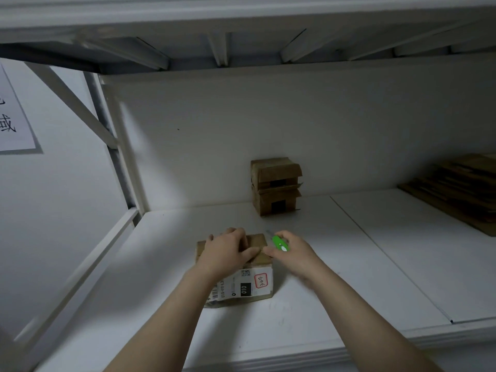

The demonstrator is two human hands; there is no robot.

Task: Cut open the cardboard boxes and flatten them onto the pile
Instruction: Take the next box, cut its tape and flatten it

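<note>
A small brown cardboard box [257,261] with a white shipping label on its near side sits on the white shelf, close to me. My left hand [228,251] lies over the box's top, fingers curled on its far edge. My right hand [291,251] grips a green utility knife [279,244] at the box's right top edge, its thin blade pointing up and away. Two more small cardboard boxes [276,186] stand stacked against the back wall. The pile of flattened cardboard [456,189] lies at the far right of the shelf.
The white shelf board [349,251] runs left to right, with a seam right of centre. A metal frame post [118,162] stands at the left. An upper shelf [241,36] hangs overhead. A paper sign [13,114] is on the left wall.
</note>
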